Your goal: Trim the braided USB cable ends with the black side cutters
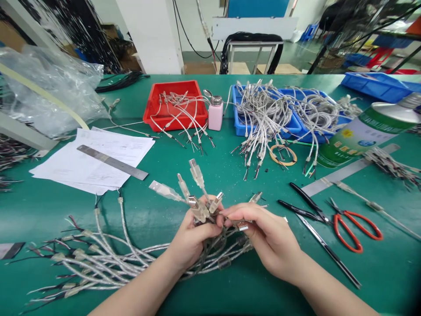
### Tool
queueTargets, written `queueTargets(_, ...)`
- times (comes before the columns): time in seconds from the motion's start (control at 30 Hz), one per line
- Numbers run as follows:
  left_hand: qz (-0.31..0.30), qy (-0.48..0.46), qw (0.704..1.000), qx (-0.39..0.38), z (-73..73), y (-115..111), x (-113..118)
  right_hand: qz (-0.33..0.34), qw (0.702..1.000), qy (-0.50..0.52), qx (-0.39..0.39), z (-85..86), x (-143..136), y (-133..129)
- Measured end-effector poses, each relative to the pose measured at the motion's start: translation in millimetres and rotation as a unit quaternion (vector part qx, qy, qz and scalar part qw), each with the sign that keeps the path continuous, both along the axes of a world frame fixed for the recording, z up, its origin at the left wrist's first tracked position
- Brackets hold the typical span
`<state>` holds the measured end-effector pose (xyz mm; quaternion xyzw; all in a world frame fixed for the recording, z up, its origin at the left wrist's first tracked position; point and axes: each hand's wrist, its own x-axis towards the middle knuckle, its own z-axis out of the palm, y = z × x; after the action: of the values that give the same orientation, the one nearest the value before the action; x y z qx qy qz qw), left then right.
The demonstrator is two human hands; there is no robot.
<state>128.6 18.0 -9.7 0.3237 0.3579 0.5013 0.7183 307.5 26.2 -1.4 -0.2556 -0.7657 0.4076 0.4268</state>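
My left hand [194, 239] is closed round a bunch of USB cables, whose clear plugs [197, 173] fan upward and to the left above the thumb. Close beside it, my right hand [266, 237] pinches one USB plug [242, 227] with its metal end showing under the fingers. The two hands nearly meet at the fingertips. Behind and below them, the braided silver cables [125, 259] run left over the green mat and end in stripped, loose wires [49, 254]. Part of the bunch is hidden by my hands.
A red tray [149, 103] and blue trays [241, 129] of cables stand at the back, with a pink bottle [215, 116] between. At right are a green can [355, 136], pliers [305, 202], orange-handled scissors [358, 224] and tweezers [332, 254]. Papers [75, 171] lie left under a ruler [112, 162].
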Motion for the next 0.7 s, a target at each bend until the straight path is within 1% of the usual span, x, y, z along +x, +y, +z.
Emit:
queueTargets(0.13,0.007,-0.008,1.000,0.001,-0.4,0,-2,0.000,1.000,-0.011,0.012,4.0,0,-1)
queueTargets(0.2,0.012,0.003,1.000,0.014,-2.5,-1,-2,-0.023,0.999,-0.037,0.033,6.2,2,1)
queueTargets(0.23,0.011,0.012,0.999,0.028,-4.1,-1,-2,-0.057,0.996,-0.054,0.044,7.0,3,3)
queueTargets(0.3,0.001,0.031,0.998,0.058,-8.0,-1,-1,-0.168,0.978,-0.095,0.076,7.6,8,8)
queueTargets(0.37,-0.010,0.050,0.996,0.074,-11.3,-2,1,-0.295,0.939,-0.127,0.122,7.8,13,14)
queueTargets(0.4,-0.015,0.061,0.995,0.073,-12.3,-2,2,-0.337,0.921,-0.133,0.145,8.2,15,16)
queueTargets(0.43,-0.023,0.071,0.995,0.069,-12.6,-2,2,-0.350,0.914,-0.130,0.159,8.9,17,18)
queueTargets(0.47,-0.030,0.082,0.994,0.063,-12.4,-2,3,-0.333,0.923,-0.116,0.153,10.0,18,17)
queueTargets(0.5,-0.035,0.094,0.993,0.059,-11.8,-2,3,-0.287,0.945,-0.094,0.129,11.3,18,16)
queueTargets(0.57,-0.044,0.113,0.991,0.063,-10.4,-2,3,-0.156,0.985,-0.047,0.056,13.2,15,10)
queueTargets(0.6,-0.047,0.119,0.989,0.068,-10.2,-2,3,-0.099,0.994,-0.030,0.024,13.3,12,7)
queueTargets(0.63,-0.048,0.123,0.988,0.075,-10.3,-2,3,-0.062,0.998,-0.014,0.003,12.9,9,3)
queueTargets(0.67,-0.048,0.125,0.987,0.086,-11.0,-2,3,-0.046,0.999,0.001,-0.008,11.8,6,0)
queueTargets(0.7,-0.051,0.124,0.986,0.098,-12.0,-2,3,-0.045,0.999,0.014,-0.011,10.2,3,-2)
